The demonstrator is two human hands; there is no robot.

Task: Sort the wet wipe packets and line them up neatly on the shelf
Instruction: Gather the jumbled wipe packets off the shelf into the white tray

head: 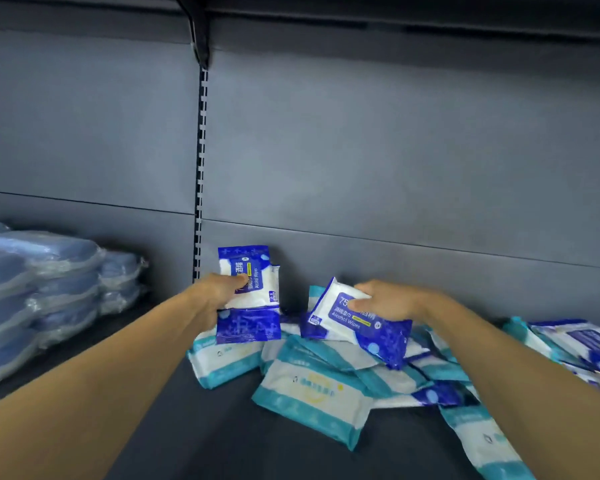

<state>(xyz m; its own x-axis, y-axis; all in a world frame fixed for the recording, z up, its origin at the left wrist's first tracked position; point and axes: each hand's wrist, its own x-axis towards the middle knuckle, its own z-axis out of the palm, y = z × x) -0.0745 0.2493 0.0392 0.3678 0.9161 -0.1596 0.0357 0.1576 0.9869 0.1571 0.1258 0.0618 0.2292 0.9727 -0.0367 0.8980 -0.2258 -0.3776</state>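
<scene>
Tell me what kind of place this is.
Probably a shop aisle: a dark grey metal shelf with a slotted upright rail, many identical blue-and-white alcohol wipe packets and teal-and-white wipe packets in a pile, plus stacked plastic-wrapped blue packs alongside.

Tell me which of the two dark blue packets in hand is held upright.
The dark blue packet gripped by the left hand stands upright near the slotted upright; the packet in the right hand is tilted over the teal pile.
</scene>
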